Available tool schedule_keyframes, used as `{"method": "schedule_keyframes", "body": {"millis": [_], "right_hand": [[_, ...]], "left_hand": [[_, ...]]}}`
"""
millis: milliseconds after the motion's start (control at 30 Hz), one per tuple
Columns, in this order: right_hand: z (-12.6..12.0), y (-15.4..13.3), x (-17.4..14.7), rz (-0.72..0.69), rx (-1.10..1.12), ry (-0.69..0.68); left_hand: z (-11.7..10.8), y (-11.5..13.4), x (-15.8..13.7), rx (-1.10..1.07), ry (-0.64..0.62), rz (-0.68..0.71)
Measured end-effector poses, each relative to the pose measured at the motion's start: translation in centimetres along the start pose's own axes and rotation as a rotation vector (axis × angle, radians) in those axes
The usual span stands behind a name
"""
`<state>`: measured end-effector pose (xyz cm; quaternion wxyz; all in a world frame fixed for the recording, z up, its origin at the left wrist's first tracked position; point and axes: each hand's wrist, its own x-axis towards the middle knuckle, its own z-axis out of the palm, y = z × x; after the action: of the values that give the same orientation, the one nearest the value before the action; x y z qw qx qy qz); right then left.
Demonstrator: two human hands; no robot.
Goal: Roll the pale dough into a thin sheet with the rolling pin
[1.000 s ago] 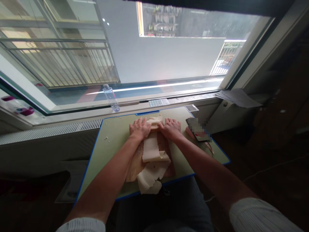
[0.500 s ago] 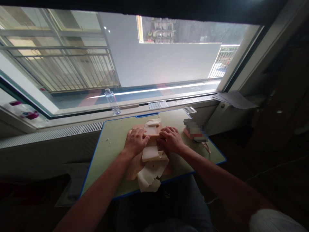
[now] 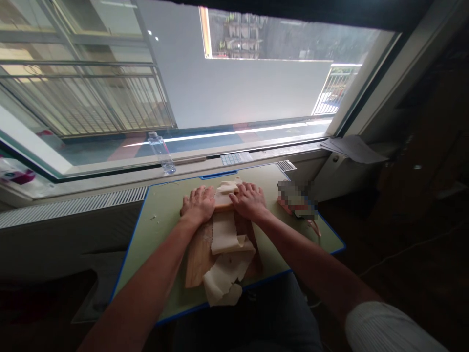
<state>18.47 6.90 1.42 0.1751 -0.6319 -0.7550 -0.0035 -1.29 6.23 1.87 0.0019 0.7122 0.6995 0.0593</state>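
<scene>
A wooden rolling pin (image 3: 223,208) lies crosswise on a long pale sheet of dough (image 3: 224,232). The dough rests on a wooden board (image 3: 196,261), folded over at its near part, with a ragged end hanging past the table's front edge. My left hand (image 3: 198,203) presses palm down on the pin's left end, fingers stretched forward and apart. On the pin's right end lies my right hand (image 3: 250,199), also palm down with its fingers spread and its thumb pointing inward. Both palms hide the pin's ends. The far end of the dough is bunched between my fingers.
The board stands on a green table (image 3: 146,254) with a blue rim. A blurred-out object (image 3: 296,198) sits at its right. A clear bottle (image 3: 161,152), a pale gridded card (image 3: 235,158) and papers (image 3: 353,148) lie along the window sill. Small scraps dot the table's left.
My hands have flattened and their fingers now stretch forward over the rolling pin instead of curling round it. The camera view has shifted slightly.
</scene>
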Motion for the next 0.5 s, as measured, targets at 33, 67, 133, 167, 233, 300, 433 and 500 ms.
{"method": "schedule_keyframes", "body": {"millis": [33, 67, 133, 167, 233, 300, 433, 500], "right_hand": [[0.2, 0.0, 0.3, 0.019, 0.002, 0.015], [0.4, -0.1, 0.8, 0.034, 0.011, 0.021], [0.7, 0.0, 1.9, 0.056, 0.037, 0.002], [0.8, 0.0, 2.5, 0.066, 0.049, -0.021], [0.9, 0.1, 4.0, 0.094, 0.07, -0.074], [1.0, 0.2, 5.4, 0.125, 0.087, -0.12], [1.2, 0.4, 7.2, 0.149, 0.094, -0.172], [1.3, 0.5, 7.2, 0.141, 0.084, -0.175]], "left_hand": [[0.1, -0.1, 0.5, -0.004, -0.022, 0.009], [0.2, -0.3, 1.1, -0.014, -0.04, 0.012], [0.3, -0.5, 2.3, -0.043, -0.068, 0.008], [0.4, -0.6, 3.0, -0.058, -0.075, 0.003], [0.4, -0.8, 4.4, -0.081, -0.072, -0.004], [0.5, -0.8, 5.6, -0.094, -0.055, -0.008], [0.7, -0.8, 7.2, -0.111, -0.041, -0.038], [0.7, -0.8, 7.3, -0.114, -0.034, -0.047]]}}
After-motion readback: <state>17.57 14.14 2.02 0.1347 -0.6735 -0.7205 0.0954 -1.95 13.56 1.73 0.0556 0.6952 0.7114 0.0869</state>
